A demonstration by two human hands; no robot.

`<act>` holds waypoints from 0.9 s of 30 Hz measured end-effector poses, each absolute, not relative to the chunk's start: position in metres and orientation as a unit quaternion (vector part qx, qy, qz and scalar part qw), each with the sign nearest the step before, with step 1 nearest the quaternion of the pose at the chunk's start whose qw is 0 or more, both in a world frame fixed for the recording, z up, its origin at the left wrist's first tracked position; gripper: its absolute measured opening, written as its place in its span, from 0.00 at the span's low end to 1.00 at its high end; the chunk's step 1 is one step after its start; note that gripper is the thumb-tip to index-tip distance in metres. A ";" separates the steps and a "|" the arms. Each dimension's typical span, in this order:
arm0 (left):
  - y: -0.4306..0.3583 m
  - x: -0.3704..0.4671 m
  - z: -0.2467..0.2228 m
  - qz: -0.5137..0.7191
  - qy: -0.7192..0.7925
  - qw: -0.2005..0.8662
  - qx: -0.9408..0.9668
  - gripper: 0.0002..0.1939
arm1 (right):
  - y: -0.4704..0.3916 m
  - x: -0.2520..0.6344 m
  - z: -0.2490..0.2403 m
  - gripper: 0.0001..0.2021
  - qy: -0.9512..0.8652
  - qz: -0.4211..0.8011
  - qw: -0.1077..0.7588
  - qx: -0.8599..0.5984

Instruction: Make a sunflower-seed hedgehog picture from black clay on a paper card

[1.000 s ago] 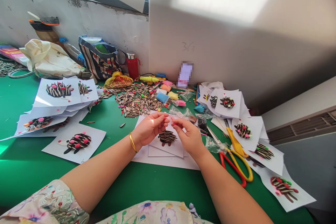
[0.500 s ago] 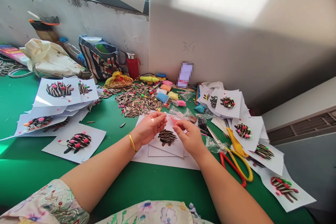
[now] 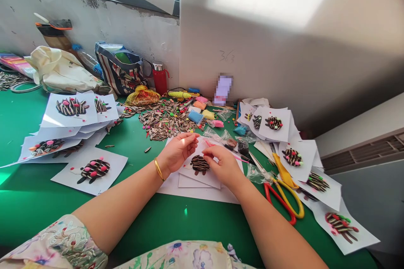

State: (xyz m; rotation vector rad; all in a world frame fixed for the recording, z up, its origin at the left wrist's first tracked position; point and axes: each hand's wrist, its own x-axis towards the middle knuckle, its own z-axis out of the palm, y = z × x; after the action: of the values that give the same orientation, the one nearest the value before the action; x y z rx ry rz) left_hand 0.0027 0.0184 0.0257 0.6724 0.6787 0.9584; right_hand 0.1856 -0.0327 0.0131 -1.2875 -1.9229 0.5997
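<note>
A hedgehog figure [image 3: 200,164] of striped sunflower seeds on a dark body lies on a white paper card [image 3: 212,180], above more white sheets. My left hand [image 3: 180,151], with a gold bangle at its wrist, hovers just left of and above the figure. Its thumb and fingers are pressed together; anything between them is too small to make out. At the figure's right side is my right hand [image 3: 224,165], its thumb and forefinger bent in a pinch over the seeds. Whatever those fingertips hold is hidden. A pink stick [image 3: 241,158] lies behind this hand.
Loose sunflower seeds [image 3: 164,119] and coloured clay lumps [image 3: 195,117] cover the back middle. Scissors [image 3: 284,195] and a yellow tool [image 3: 283,172] lie right. Finished hedgehog cards [image 3: 90,170] are stacked on both sides. A red flask [image 3: 160,79] and bags stand along the wall.
My right hand has moved slightly left and down, from beside my left fingers to the seed hedgehog. My left hand has barely shifted.
</note>
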 end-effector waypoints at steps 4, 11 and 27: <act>0.019 0.003 0.026 0.441 0.330 0.773 0.314 0.12 | -0.033 0.182 0.010 0.07 -0.741 0.245 0.331 -0.531; 0.018 0.005 0.029 0.446 0.340 0.761 0.325 0.14 | -0.030 0.178 0.009 0.03 -0.771 0.187 0.314 -0.521; 0.016 0.006 0.029 0.449 0.360 0.752 0.323 0.16 | -0.028 0.179 0.005 0.05 -0.763 0.196 0.307 -0.533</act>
State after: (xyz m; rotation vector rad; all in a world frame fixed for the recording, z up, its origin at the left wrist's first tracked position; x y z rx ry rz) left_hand 0.0061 0.0164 0.0295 0.7063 0.7852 0.9800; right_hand 0.1787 -0.0279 0.0048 -1.4110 -2.0187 0.5180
